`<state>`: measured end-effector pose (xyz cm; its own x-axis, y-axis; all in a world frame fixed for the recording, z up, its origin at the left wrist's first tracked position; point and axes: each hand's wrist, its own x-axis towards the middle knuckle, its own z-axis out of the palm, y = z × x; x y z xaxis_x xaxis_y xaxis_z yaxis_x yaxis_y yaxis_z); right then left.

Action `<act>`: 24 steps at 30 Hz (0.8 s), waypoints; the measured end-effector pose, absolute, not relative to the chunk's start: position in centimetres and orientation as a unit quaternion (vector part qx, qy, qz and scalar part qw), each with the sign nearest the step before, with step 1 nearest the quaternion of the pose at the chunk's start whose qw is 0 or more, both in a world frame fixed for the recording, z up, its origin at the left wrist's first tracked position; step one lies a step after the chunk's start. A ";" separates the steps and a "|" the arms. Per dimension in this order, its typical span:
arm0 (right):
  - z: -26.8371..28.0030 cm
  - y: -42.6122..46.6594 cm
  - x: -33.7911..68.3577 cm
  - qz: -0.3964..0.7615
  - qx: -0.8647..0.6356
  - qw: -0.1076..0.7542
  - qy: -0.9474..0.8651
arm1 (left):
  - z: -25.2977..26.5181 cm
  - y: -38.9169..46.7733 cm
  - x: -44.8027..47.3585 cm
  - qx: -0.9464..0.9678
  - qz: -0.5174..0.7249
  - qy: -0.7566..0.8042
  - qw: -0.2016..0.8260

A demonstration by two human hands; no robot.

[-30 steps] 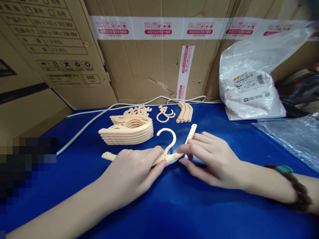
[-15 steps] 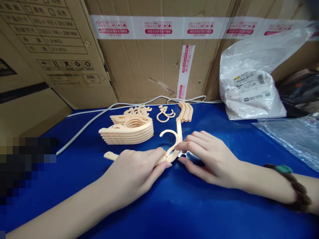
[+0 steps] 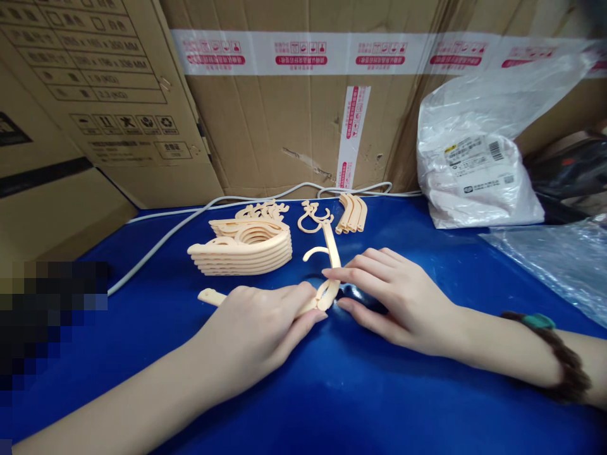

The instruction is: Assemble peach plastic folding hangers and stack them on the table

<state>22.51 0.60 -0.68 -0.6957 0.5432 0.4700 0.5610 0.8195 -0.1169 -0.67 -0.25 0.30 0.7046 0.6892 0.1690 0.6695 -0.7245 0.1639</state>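
Observation:
A beige plastic folding clothes hanger (image 3: 333,253) lies low over the blue table in front of me. My left hand (image 3: 265,316) is closed around its left arm, whose end sticks out past my knuckles. The hanger's right arm points up and away, crossing in front of its curved hook (image 3: 313,253). With the index finger, my right hand (image 3: 396,294) touches that upright arm from the right side. Its thumb is spread apart below, near the hanger's joint, and does not close on it. The joint is partly hidden by my left thumb and fingertips.
Behind my left hand sits a stack of beige folded hangers (image 3: 241,256). Loose hooks (image 3: 313,218) and curved arm pieces (image 3: 351,213) lie farther back. A white cable (image 3: 156,249) runs behind them, before cardboard boxes (image 3: 294,126). A white plastic bag (image 3: 478,170) stands at right.
The hanger's right arm has swung to the left and now crosses the hook, with my right index finger moving left along with it. My left hand has stayed in place.

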 end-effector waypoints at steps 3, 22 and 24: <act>-0.7 0.7 22.5 0.016 -0.299 0.253 -0.920 | 0.2 -0.3 -0.7 0.926 0.116 0.358 0.030; -0.7 1.9 22.6 0.035 -0.425 0.238 -0.873 | 0.0 -0.6 -0.7 0.949 0.120 0.287 0.048; -0.8 2.1 22.7 0.028 -0.427 0.232 -0.873 | 0.1 -0.6 -0.7 0.950 0.120 0.284 0.044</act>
